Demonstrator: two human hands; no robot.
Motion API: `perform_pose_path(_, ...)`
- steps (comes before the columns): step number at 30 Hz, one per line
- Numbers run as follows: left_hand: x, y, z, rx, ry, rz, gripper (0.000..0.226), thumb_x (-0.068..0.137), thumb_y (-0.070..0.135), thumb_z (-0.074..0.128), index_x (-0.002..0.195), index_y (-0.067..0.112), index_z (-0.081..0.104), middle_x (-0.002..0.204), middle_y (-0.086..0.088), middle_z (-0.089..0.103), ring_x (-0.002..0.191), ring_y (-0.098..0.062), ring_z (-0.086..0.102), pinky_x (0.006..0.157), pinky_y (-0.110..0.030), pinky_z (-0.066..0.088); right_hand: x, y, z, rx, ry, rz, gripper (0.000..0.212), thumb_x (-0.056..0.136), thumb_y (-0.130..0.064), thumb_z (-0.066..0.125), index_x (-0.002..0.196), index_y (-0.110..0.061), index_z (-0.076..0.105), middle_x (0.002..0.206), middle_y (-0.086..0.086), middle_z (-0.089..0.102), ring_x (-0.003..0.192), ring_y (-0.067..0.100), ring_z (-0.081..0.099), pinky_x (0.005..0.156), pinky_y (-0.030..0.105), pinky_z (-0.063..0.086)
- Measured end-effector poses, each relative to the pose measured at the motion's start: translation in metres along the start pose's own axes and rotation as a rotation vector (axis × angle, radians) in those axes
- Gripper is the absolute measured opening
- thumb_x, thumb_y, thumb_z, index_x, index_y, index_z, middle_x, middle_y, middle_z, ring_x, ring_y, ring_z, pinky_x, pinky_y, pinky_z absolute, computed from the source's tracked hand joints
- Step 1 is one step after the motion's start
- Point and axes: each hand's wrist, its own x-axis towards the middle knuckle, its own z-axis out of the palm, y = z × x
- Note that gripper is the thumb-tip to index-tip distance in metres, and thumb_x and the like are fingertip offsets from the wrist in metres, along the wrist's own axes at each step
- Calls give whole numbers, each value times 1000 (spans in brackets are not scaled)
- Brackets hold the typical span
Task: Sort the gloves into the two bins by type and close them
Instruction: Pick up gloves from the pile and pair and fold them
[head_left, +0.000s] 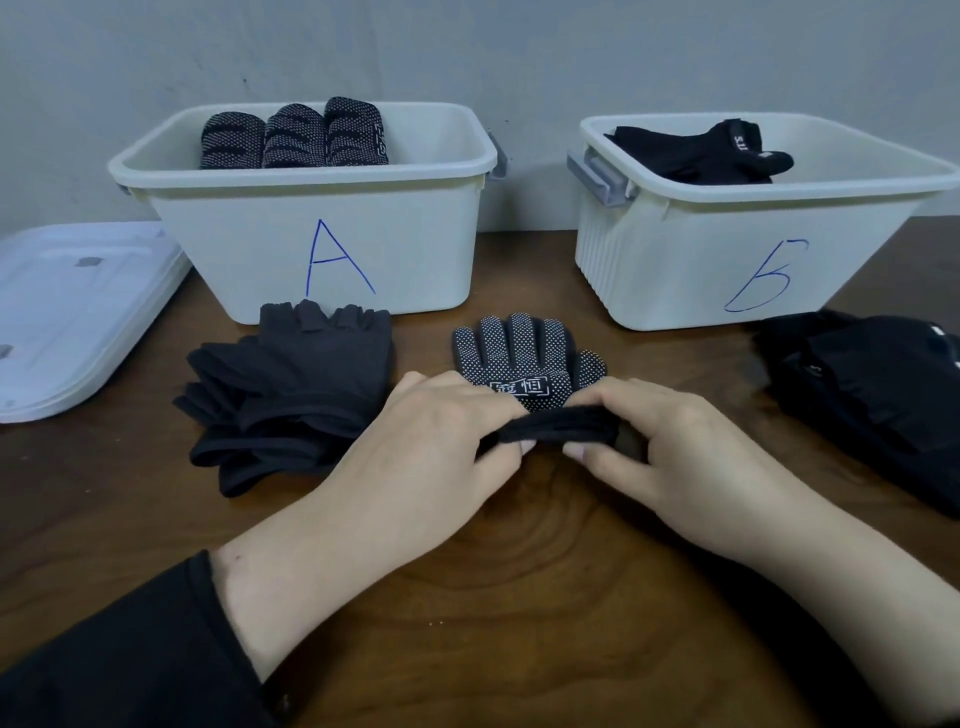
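Dotted glove (524, 358) lies fingers toward bins, cuff seemingly folded by both hands.

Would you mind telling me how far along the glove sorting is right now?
Partly done. Bin A holds three rolled dotted gloves; bin B holds plain black ones. Both hands, left and right, grip the cuff of a dotted glove. Two black piles remain on the table, and the lids are still off.

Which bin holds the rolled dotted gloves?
Bin A, the left one: three rolled dotted gloves stand along its back. Bin B holds only plain black gloves lying flat.
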Motion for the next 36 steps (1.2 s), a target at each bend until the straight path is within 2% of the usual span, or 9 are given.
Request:
perform_pose_path(3, 6, 4, -2, -56, 10, -112, 13, 95, 41, 57, 103, 36, 67, 71, 15, 51, 91, -3, 46, 81, -13, 33, 8, 5, 2, 204, 50, 117, 8, 94, -31, 68, 100, -37, 66, 87, -11, 71, 78, 11, 63, 78, 31, 50)
perform_pose_path(5, 10, 5, -3, -54, 15, -152, 26, 93, 41, 61, 119, 43, 62, 77, 16, 51, 85, -6, 49, 77, -16, 35, 11, 8, 5, 277, 73, 159, 12, 93, -32, 68, 104, -37, 66, 89, -11, 73, 84, 19, 65, 87, 39, 51)
perform_pose_path(8, 14, 5, -4, -9, 38, -132, 45, 89, 39, 67, 133, 41, 55, 78, 17, 46, 86, -12, 52, 79, -26, 40, 11, 10, 11, 236, 157, 177, 28, 89, -32, 73, 114, -40, 62, 90, -12, 68, 85, 14, 63, 83, 40, 53)
perform_pose_path(12, 18, 2, -1, 117, 50, -73, 42, 86, 37, 74, 126, 31, 61, 75, 19, 43, 83, -14, 48, 78, -33, 37, 13, 11, 16, 55, 235, 79, 37, 86, -23, 75, 116, -36, 57, 94, -15, 55, 84, 11, 57, 85, 44, 52)
perform_pose_path(17, 16, -8, 3, 249, 142, 13, 32, 78, 35, 80, 107, 25, 70, 102, 4, 55, 92, -21, 52, 78, -41, 42, 17, 13, 16, -275, 195, -94, 25, 87, -13, 75, 110, -23, 73, 113, -8, 56, 104, 18, 52, 84, 43, 43)
perform_pose_path(19, 16, -11, 7, 299, 153, 101, 13, 85, 31, 72, 96, 24, 74, 101, 5, 58, 91, -21, 53, 76, -41, 42, 17, 15, 18, -344, 156, -155, 22, 90, -14, 66, 109, -20, 77, 120, -8, 62, 112, 20, 55, 89, 45, 43)
perform_pose_path(21, 13, -14, 12, 316, 122, 149, 23, 91, 31, 55, 90, 25, 77, 103, 8, 63, 93, -20, 55, 78, -42, 39, 14, 15, 17, -328, 85, -159, 29, 91, -20, 59, 114, -19, 77, 127, -11, 64, 118, 14, 57, 98, 46, 44)
perform_pose_path(27, 7, -13, 5, 316, -66, 91, 48, 89, 43, 41, 118, 22, 73, 126, 5, 65, 113, -19, 57, 90, -43, 47, 9, 18, 9, -227, -66, -92, 46, 95, -50, 60, 136, -28, 63, 147, -23, 49, 135, -1, 44, 113, 34, 31)
perform_pose_path(36, 9, -12, 10, 313, -32, 50, 53, 89, 51, 44, 117, 17, 74, 121, 4, 71, 105, -21, 62, 82, -45, 53, 15, 17, 20, -259, 36, -30, 41, 91, -25, 70, 132, -28, 65, 139, -17, 60, 124, 8, 54, 96, 37, 40)
